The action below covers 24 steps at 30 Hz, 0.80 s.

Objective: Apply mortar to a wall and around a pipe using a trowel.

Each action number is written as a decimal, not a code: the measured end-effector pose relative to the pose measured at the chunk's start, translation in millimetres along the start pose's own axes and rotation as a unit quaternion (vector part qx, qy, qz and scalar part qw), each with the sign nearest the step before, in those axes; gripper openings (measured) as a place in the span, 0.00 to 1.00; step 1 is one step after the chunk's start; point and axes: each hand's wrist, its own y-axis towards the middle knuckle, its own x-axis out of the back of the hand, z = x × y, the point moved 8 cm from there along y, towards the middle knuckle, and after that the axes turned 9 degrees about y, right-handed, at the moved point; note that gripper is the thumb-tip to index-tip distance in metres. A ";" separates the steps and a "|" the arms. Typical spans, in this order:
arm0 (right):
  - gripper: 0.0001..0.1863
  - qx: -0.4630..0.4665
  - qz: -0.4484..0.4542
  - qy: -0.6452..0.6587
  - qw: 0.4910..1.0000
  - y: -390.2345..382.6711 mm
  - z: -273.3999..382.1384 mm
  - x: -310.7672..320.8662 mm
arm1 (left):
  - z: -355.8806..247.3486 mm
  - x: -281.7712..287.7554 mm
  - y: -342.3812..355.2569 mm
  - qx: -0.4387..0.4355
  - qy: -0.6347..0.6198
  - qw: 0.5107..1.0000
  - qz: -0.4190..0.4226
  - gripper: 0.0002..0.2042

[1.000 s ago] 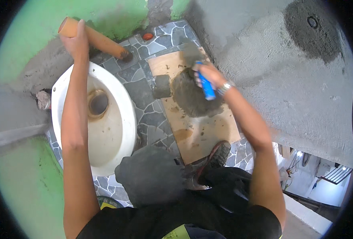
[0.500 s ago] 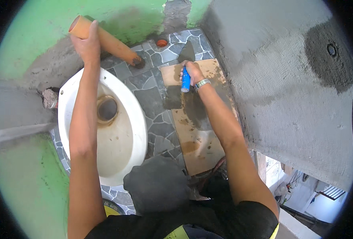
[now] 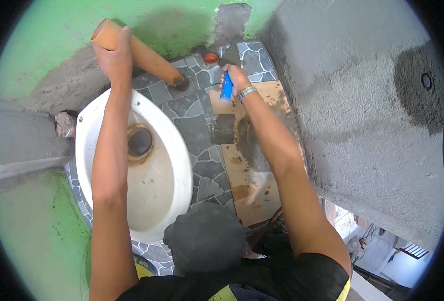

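My left hand (image 3: 114,64) is wrapped round the upper end of an orange plastic pipe (image 3: 154,61). The pipe leans, its lower end smeared with dark mortar and resting by the grey tiles. My right hand (image 3: 238,79) grips the blue handle of a trowel (image 3: 226,89). The trowel's dark grey blade points to the far wall, just right of a round orange pipe opening (image 3: 211,57) in the tiled floor. Below the right forearm lies a tan board (image 3: 259,208) streaked with wet mortar.
A white ceramic toilet bowl (image 3: 183,175) stands under my left forearm. Grey stone-pattern tiles (image 3: 188,128) run between it and the board. A rough plastered wall (image 3: 352,95) rises on the right, a green wall (image 3: 162,22) at the back. A dark grey cap (image 3: 209,241) covers the lower middle.
My right hand has moved the trowel slightly farther and left, toward the orange opening. The left hand keeps its hold on the pipe. The whole view has shifted a little.
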 end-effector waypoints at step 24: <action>0.23 0.093 0.020 -0.740 0.665 -318.5 31.3 199.6 | 23.9 4.4 0.9 -0.065 0.148 0.984 -0.081 0.25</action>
